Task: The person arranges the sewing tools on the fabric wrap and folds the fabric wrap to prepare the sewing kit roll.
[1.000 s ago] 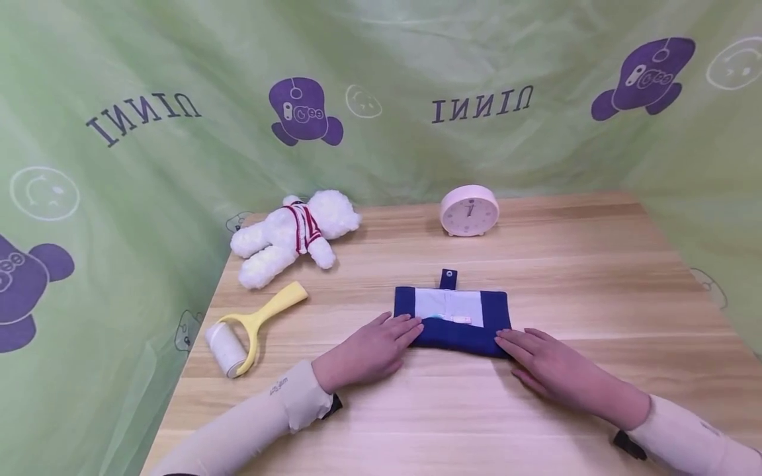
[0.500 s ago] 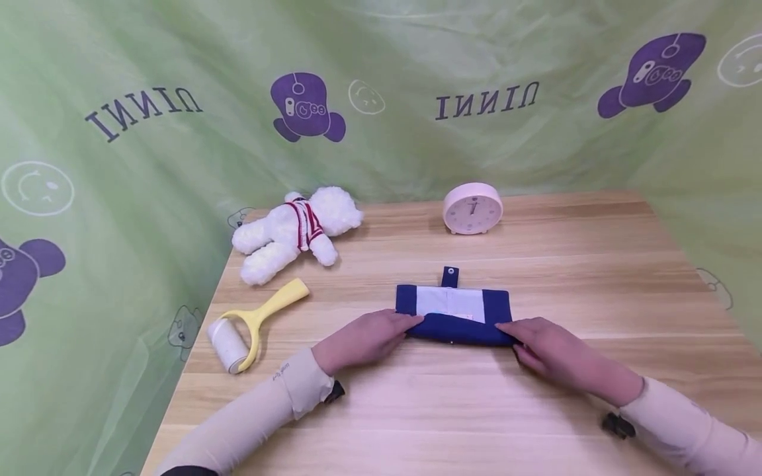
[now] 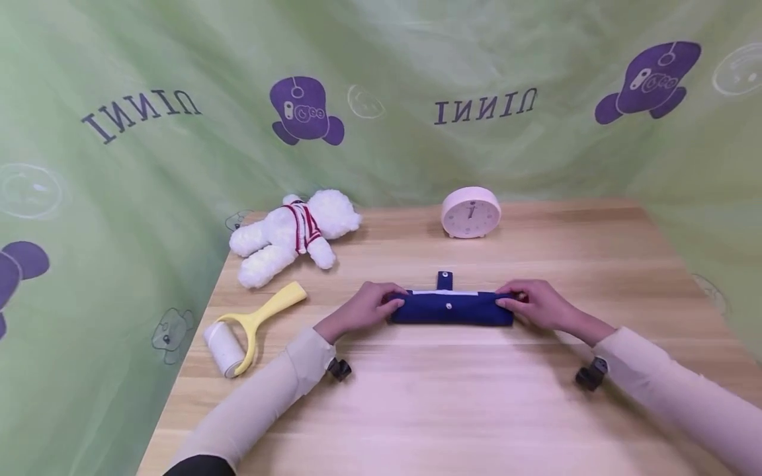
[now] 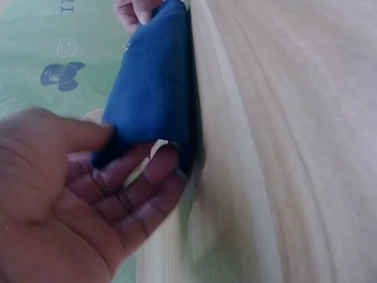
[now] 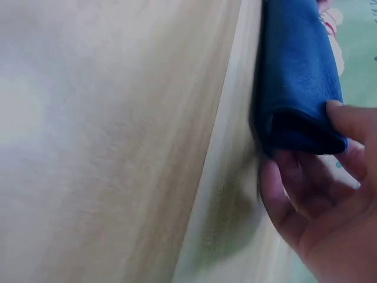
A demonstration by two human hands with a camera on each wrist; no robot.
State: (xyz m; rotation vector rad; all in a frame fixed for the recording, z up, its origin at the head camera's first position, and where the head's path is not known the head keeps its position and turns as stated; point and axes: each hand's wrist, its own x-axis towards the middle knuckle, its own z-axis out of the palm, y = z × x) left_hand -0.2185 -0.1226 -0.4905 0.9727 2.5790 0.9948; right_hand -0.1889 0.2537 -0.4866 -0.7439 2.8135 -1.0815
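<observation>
A navy fabric pouch [image 3: 428,311] lies folded over into a long, narrow shape on the table. A metal snap stud [image 3: 449,306] shows on its front, and a snap tab [image 3: 444,279] sticks out behind it. Only a thin strip of pale lining [image 3: 458,292] is visible along its back edge. My left hand [image 3: 366,306] holds the pouch's left end, thumb in front. At the other end my right hand [image 3: 543,305] grips the fabric the same way. In the right wrist view the pouch's end [image 5: 300,132] looks like a hollow fold, with fingers beneath it.
A white plush toy [image 3: 280,238] in a striped top lies at the back left. In front of it is a yellow-handled lint roller [image 3: 253,324]. A pink clock [image 3: 471,213] stands behind the pouch, before a green printed curtain [image 3: 393,152].
The front part of the pouch has been folded away from the person over the pale lining. Both hands moved forward with it, going from lying on its front corners to gripping its ends.
</observation>
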